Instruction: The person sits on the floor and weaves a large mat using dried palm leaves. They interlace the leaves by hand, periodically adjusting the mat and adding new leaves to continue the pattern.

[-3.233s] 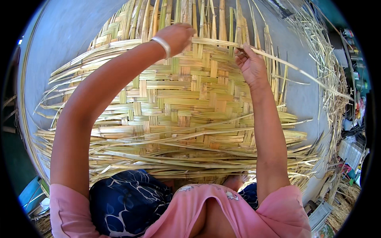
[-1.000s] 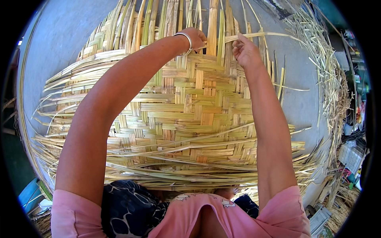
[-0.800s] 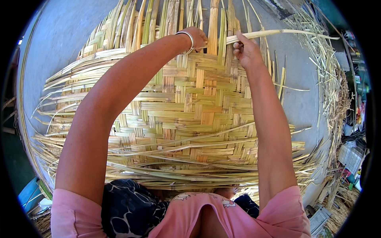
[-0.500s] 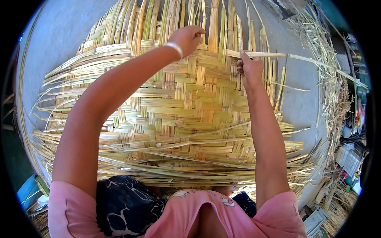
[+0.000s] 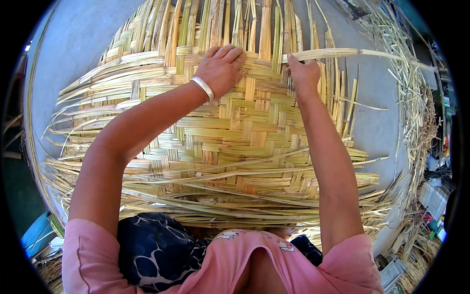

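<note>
Woven mat (image 5: pixel 245 122), centre: middle plaited; upright strips (image 5: pixel 215 24) toward twelve o'clock unwoven, side ends (image 5: pixel 107 73) loose. Left hand (image 5: pixel 221 71) flat on mat, twelve; right (image 5: pixel 305 76), one o'clock, apparently pinching pale strip (image 5: pixel 338 52), contact partly hidden. Straw heap (image 5: pixel 416 108), three.

Along the right side of a smooth blue-grey floor (image 5: pixel 78 54) lay a long, ragged heap of dry, straw-coloured plant scraps (image 5: pixel 418 115). Farther right of the floor sat a tangle of thin black cables (image 5: pixel 438 172) and a pale grey, rectangular, slatted thing (image 5: pixel 433 198). A bright blue, smooth-sided object (image 5: pixel 36 234), its kind unclear, lay off the floor's near left end.
</note>
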Motion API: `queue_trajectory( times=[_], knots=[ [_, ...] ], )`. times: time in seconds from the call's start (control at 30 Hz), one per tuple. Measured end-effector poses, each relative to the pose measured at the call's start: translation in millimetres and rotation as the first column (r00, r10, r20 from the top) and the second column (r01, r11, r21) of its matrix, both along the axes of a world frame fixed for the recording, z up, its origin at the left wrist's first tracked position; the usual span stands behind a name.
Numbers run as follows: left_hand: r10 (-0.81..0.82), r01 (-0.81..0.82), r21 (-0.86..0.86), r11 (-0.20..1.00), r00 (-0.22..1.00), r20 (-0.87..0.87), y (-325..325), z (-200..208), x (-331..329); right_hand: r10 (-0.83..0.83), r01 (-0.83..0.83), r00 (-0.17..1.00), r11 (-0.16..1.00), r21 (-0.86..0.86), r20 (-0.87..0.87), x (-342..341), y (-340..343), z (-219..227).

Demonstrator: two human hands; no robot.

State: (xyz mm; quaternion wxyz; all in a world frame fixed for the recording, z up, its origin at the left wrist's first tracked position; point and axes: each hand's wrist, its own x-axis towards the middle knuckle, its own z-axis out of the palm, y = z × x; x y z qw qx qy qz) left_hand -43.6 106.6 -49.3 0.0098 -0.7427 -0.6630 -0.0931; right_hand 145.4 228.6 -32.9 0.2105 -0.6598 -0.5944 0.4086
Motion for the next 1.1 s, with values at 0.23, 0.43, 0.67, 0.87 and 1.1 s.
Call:
queue_trajectory(
  times=[0.23, 0.43, 0.67, 0.87, 1.1],
  knots=[
    [-0.023, 0.022, -0.013, 1.0, 0.999, -0.049, 5, 12, 0, -0.145, 0.134, 0.96, 0.989, -0.061, -0.238, 6, -9, -4],
    [-0.073, 0.083, -0.057, 0.995, 0.984, 0.164, 47, 31, 26, -0.371, 0.257, 0.677, 0.929, -0.267, -0.636, 48, 12, 7],
    [-0.033, 0.132, -0.248, 0.96, 0.929, 0.368, 108, 20, 78, -0.343, 0.297, 0.676, 0.937, -0.185, -0.652, 116, 43, 2],
    [0.249, -0.026, -0.487, 0.873, 0.883, 0.399, 133, 29, 89, -0.38, 0.334, 0.624, 0.92, -0.206, -0.683, 145, 75, 7],
    [0.294, -0.161, -0.281, 0.946, 0.789, 0.54, 119, 36, 90, 0.146, -0.146, 0.982, 0.989, 0.014, -0.117, 98, 126, -13]
  ],
)
